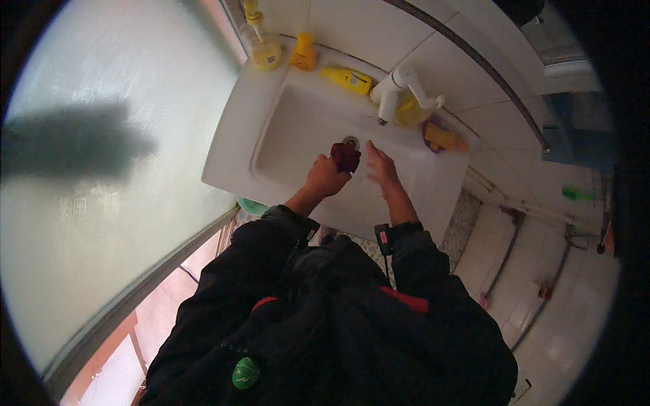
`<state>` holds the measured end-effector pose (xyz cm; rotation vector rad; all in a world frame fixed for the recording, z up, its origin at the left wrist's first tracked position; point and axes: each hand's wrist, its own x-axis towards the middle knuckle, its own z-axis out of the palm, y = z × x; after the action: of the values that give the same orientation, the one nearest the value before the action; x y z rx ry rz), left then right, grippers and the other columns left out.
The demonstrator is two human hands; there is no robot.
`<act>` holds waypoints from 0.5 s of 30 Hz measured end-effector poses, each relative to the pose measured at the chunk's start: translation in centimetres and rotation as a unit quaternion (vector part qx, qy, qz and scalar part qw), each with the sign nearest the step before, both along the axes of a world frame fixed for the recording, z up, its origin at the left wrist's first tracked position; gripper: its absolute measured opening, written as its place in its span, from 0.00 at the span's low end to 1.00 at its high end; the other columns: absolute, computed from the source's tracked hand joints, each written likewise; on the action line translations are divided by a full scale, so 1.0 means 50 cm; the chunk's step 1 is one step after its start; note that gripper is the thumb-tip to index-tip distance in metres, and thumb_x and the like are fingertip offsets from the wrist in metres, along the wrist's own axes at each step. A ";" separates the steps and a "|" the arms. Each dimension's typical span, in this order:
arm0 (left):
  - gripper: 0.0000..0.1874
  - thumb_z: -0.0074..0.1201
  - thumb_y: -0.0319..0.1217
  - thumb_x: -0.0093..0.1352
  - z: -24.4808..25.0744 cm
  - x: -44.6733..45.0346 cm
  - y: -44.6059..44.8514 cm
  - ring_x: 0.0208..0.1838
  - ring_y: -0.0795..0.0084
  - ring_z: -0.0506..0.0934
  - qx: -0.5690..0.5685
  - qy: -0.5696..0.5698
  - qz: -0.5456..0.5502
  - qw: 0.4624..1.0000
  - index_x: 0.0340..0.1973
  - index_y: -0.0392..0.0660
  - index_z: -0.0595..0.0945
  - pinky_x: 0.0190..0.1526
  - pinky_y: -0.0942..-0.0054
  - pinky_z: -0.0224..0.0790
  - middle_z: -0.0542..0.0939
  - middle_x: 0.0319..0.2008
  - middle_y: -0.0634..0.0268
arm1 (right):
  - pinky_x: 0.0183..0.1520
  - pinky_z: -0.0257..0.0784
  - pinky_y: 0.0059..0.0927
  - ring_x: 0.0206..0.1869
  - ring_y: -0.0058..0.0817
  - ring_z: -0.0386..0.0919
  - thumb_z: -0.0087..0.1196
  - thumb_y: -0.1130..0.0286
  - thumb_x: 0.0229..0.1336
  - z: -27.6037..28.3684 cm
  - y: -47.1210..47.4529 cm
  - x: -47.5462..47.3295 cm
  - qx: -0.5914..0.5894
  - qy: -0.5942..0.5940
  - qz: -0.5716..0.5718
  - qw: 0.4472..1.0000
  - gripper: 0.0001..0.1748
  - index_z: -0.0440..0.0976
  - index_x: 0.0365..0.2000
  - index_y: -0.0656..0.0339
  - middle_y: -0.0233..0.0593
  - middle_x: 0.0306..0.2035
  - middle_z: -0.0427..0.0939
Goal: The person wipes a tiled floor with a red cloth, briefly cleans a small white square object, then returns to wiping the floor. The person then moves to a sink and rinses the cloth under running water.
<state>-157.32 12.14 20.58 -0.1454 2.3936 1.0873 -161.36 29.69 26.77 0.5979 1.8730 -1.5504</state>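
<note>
My left hand (327,176) grips a bunched dark red cloth (346,157) above the basin of a white washbasin (299,127). The metal drain (351,142) shows just beyond the cloth. To the right, my right hand (382,165) is held apart from the cloth, its fingers spread and nothing in them. Beyond that hand stands a white single-lever tap (390,99), its spout pointing into the basin. No water stream can be made out below it.
Along the basin's back rim are a pump bottle (266,55), an orange bottle (303,52) and a yellow bottle (350,81) lying down. An orange sponge-like item (443,138) sits at the right rim. A frosted glass panel (152,213) borders the left; a dark hose (467,53) arcs overhead right.
</note>
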 end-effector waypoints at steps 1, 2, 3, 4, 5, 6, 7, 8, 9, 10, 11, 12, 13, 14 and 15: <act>0.32 0.65 0.47 0.60 0.013 0.011 0.008 0.56 0.41 0.76 0.000 0.029 0.014 0.999 0.54 0.40 0.79 0.58 0.47 0.71 0.76 0.54 0.42 | 0.62 0.67 0.45 0.62 0.37 0.71 0.56 0.40 0.63 0.006 -0.004 0.014 -0.059 -0.047 -0.021 0.997 0.39 0.70 0.63 0.58 0.43 0.59 0.75; 0.31 0.64 0.47 0.61 0.030 0.026 0.023 0.55 0.41 0.77 -0.009 0.037 0.020 0.999 0.55 0.43 0.79 0.56 0.46 0.71 0.76 0.53 0.42 | 0.60 0.71 0.41 0.58 0.34 0.75 0.57 0.46 0.66 0.009 -0.008 0.029 -0.120 -0.085 -0.041 0.988 0.32 0.74 0.60 0.58 0.41 0.54 0.79; 0.30 0.64 0.46 0.61 0.046 0.043 0.041 0.54 0.40 0.77 -0.014 0.052 0.029 0.998 0.56 0.46 0.78 0.55 0.44 0.72 0.77 0.52 0.41 | 0.58 0.73 0.40 0.55 0.33 0.76 0.58 0.51 0.65 0.010 -0.008 0.043 -0.109 -0.056 -0.015 0.992 0.29 0.75 0.58 0.58 0.40 0.52 0.79; 0.31 0.64 0.47 0.61 0.061 0.057 0.059 0.55 0.41 0.76 0.002 0.057 0.024 0.998 0.56 0.44 0.77 0.56 0.46 0.71 0.76 0.53 0.42 | 0.56 0.75 0.40 0.53 0.32 0.78 0.60 0.55 0.65 0.010 -0.004 0.053 -0.102 -0.011 0.013 0.995 0.26 0.76 0.57 0.59 0.38 0.50 0.80; 0.33 0.64 0.48 0.61 0.074 0.070 0.079 0.57 0.41 0.76 0.020 0.069 0.022 0.997 0.57 0.43 0.76 0.57 0.47 0.71 0.75 0.54 0.43 | 0.54 0.77 0.39 0.50 0.31 0.79 0.61 0.60 0.64 0.009 0.003 0.062 -0.100 0.025 0.052 0.993 0.23 0.76 0.56 0.59 0.37 0.48 0.81; 0.35 0.64 0.48 0.61 0.085 0.081 0.094 0.58 0.42 0.76 0.040 0.088 0.027 0.995 0.58 0.41 0.75 0.58 0.48 0.71 0.75 0.55 0.43 | 0.53 0.77 0.37 0.49 0.30 0.80 0.62 0.63 0.63 0.007 0.016 0.064 -0.079 0.073 0.028 0.994 0.22 0.77 0.55 0.59 0.37 0.47 0.81; 0.35 0.64 0.49 0.61 0.095 0.089 0.103 0.58 0.42 0.76 0.037 0.105 0.039 0.993 0.57 0.41 0.75 0.58 0.48 0.71 0.75 0.56 0.44 | 0.53 0.78 0.36 0.48 0.30 0.80 0.62 0.65 0.62 0.008 0.032 0.066 -0.063 0.113 0.014 0.991 0.21 0.77 0.55 0.59 0.36 0.47 0.81; 0.35 0.64 0.49 0.61 0.101 0.090 0.112 0.58 0.42 0.75 0.034 0.124 0.059 0.990 0.57 0.42 0.76 0.58 0.47 0.70 0.75 0.56 0.45 | 0.52 0.79 0.35 0.47 0.29 0.81 0.63 0.68 0.62 0.006 0.053 0.061 -0.044 0.157 -0.007 0.987 0.21 0.78 0.54 0.60 0.35 0.46 0.82; 0.34 0.64 0.49 0.61 0.109 0.095 0.115 0.58 0.43 0.75 0.027 0.134 0.071 0.988 0.57 0.42 0.76 0.57 0.46 0.70 0.74 0.56 0.45 | 0.52 0.79 0.33 0.46 0.29 0.81 0.63 0.69 0.62 0.009 0.076 0.058 -0.058 0.160 -0.036 0.985 0.21 0.78 0.54 0.61 0.36 0.46 0.82; 0.31 0.62 0.47 0.63 0.115 0.093 0.108 0.53 0.45 0.79 0.038 0.185 0.088 0.978 0.55 0.40 0.77 0.54 0.45 0.72 0.79 0.51 0.48 | 0.52 0.79 0.32 0.46 0.28 0.81 0.63 0.70 0.61 0.011 0.100 0.052 -0.068 0.171 -0.071 0.980 0.20 0.77 0.54 0.62 0.36 0.45 0.82; 0.29 0.61 0.47 0.65 0.121 0.091 0.100 0.53 0.48 0.80 0.138 0.158 0.156 0.965 0.53 0.40 0.78 0.54 0.48 0.73 0.80 0.48 0.50 | 0.52 0.79 0.31 0.45 0.27 0.81 0.62 0.72 0.61 0.014 0.123 0.048 -0.079 0.180 -0.103 0.975 0.20 0.77 0.54 0.63 0.36 0.45 0.83; 0.27 0.60 0.46 0.66 0.131 0.088 0.084 0.52 0.50 0.80 0.232 0.093 0.206 0.946 0.52 0.40 0.79 0.54 0.50 0.73 0.81 0.45 0.51 | 0.52 0.79 0.30 0.45 0.27 0.82 0.62 0.72 0.62 0.020 0.142 0.044 -0.034 0.246 -0.077 0.966 0.20 0.77 0.54 0.64 0.36 0.45 0.83; 0.25 0.59 0.46 0.67 0.141 0.085 0.070 0.51 0.53 0.81 0.316 0.021 0.255 0.914 0.50 0.40 0.80 0.54 0.53 0.73 0.83 0.42 0.53 | 0.52 0.79 0.29 0.45 0.26 0.82 0.62 0.73 0.62 0.026 0.158 0.041 0.012 0.309 -0.053 0.950 0.19 0.77 0.53 0.65 0.37 0.45 0.83; 0.23 0.58 0.46 0.69 0.154 0.090 0.060 0.50 0.54 0.82 0.384 0.003 0.301 0.873 0.49 0.40 0.80 0.53 0.54 0.74 0.83 0.41 0.54 | 0.52 0.79 0.29 0.45 0.26 0.82 0.62 0.74 0.62 0.034 0.167 0.041 0.074 0.351 -0.037 0.933 0.19 0.77 0.53 0.66 0.37 0.45 0.83; 0.22 0.56 0.46 0.70 0.168 0.094 0.050 0.49 0.56 0.82 0.443 -0.017 0.347 0.826 0.47 0.40 0.80 0.52 0.55 0.75 0.83 0.39 0.55 | 0.53 0.79 0.29 0.45 0.26 0.82 0.62 0.74 0.62 0.041 0.173 0.043 0.015 0.354 -0.047 0.934 0.19 0.77 0.53 0.67 0.37 0.44 0.83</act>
<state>-152.63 14.63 28.97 -0.7208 1.5512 2.3725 -159.23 38.34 28.83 0.1295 2.4110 -1.9780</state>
